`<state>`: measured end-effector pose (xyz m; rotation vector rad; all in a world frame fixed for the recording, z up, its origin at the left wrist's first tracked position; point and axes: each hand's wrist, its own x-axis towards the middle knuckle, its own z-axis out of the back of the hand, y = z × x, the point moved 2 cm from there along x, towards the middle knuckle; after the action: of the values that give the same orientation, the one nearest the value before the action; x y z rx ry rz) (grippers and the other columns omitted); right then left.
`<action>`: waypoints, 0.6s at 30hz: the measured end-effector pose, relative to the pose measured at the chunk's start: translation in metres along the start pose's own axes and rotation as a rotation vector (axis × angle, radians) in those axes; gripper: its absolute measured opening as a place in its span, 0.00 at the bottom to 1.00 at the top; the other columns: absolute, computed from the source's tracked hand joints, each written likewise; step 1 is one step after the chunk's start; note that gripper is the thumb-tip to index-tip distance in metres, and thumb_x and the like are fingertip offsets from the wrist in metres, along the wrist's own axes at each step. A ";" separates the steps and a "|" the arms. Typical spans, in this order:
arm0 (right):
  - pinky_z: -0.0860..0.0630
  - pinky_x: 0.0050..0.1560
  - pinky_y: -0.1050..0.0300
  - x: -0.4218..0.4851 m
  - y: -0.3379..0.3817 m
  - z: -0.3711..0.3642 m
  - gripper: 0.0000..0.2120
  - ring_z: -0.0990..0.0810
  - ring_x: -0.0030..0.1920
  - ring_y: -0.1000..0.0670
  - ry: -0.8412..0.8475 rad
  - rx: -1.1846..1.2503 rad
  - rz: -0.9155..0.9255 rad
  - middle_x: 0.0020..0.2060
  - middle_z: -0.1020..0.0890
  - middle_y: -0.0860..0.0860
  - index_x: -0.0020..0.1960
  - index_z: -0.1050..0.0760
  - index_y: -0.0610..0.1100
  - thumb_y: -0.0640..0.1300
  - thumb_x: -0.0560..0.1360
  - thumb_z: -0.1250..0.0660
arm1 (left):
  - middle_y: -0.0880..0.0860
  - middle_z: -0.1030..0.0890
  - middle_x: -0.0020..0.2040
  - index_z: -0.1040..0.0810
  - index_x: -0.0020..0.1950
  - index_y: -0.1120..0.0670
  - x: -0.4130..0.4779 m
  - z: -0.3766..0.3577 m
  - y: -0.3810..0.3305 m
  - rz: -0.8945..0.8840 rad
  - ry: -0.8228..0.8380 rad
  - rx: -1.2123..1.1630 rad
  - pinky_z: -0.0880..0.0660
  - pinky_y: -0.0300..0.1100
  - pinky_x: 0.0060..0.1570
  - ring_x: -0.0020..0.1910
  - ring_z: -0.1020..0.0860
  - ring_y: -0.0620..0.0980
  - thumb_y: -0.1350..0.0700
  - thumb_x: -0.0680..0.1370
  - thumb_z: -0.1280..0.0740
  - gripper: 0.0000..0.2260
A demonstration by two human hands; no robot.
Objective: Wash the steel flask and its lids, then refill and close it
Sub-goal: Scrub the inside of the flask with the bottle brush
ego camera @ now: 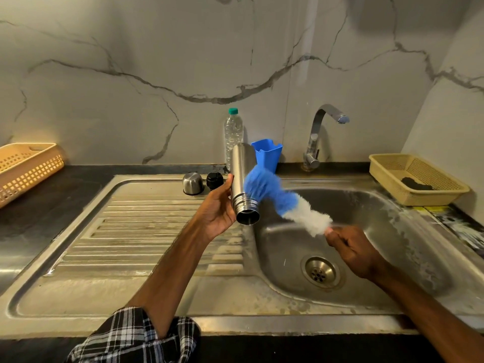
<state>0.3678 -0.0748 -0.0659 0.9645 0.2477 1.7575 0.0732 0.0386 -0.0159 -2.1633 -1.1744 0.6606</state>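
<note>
My left hand (218,205) grips the steel flask (242,176) over the edge of the sink basin, tilted with its open threaded mouth toward me. My right hand (352,251) holds the handle end of a bottle brush (285,203) with blue and white bristles. The blurred blue tip lies against the flask's outer side near the neck. A steel cup lid (193,183) and a black stopper lid (214,180) stand on the drainboard behind my left hand.
The steel sink (432,292) has a ribbed drainboard on the left and a drain (320,273). A tap (322,134), a blue cup (267,153) and a plastic water bottle (233,134) stand at the back. Baskets sit far left (26,169) and right (416,178).
</note>
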 end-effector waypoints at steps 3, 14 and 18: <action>0.40 0.29 0.59 0.003 0.000 0.000 0.25 0.38 0.27 0.58 -0.020 0.001 -0.029 0.25 0.35 0.56 0.31 0.36 0.46 0.58 0.81 0.47 | 0.62 0.20 0.65 0.28 0.73 0.61 -0.001 -0.001 0.001 0.005 0.014 0.009 0.22 0.55 0.62 0.63 0.20 0.59 0.49 0.80 0.33 0.25; 0.39 0.30 0.53 0.002 0.007 -0.001 0.24 0.38 0.27 0.55 0.021 0.009 -0.001 0.26 0.36 0.55 0.30 0.36 0.48 0.57 0.82 0.47 | 0.61 0.17 0.59 0.24 0.67 0.61 -0.002 -0.005 0.012 0.038 0.058 0.062 0.17 0.52 0.53 0.54 0.16 0.57 0.55 0.71 0.22 0.27; 0.38 0.30 0.49 0.004 0.003 0.000 0.29 0.37 0.27 0.55 -0.004 -0.001 -0.055 0.26 0.35 0.53 0.30 0.35 0.43 0.62 0.82 0.48 | 0.61 0.18 0.62 0.27 0.72 0.60 0.004 -0.002 0.012 0.018 0.062 0.014 0.19 0.52 0.57 0.56 0.16 0.57 0.52 0.82 0.34 0.20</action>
<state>0.3653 -0.0729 -0.0624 0.9526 0.2684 1.7051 0.0830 0.0365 -0.0236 -2.1696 -1.1159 0.6038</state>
